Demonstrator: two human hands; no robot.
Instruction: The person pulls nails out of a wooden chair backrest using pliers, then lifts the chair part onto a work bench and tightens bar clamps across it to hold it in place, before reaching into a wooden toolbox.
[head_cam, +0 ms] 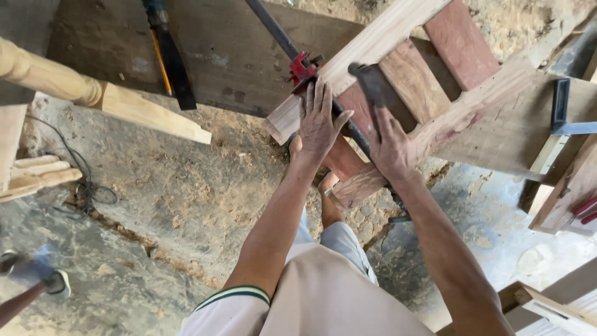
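No packages, labels, signs or screens appear anywhere in this workshop view of timber and floor.

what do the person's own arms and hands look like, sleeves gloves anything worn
Both hands are bare: the left hand and right hand show no gloves, and no rings or watch can be seen. Both forearms are uncovered. The left arm comes out of a short pale beige sleeve edged with a dark green and white striped cuff. The right arm's sleeve is out of view.

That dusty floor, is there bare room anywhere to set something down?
Yes: the floor lies bare between the cable and the wooden frame. It is crowded at the frame, where the left hand, right hand and bar clamp meet.
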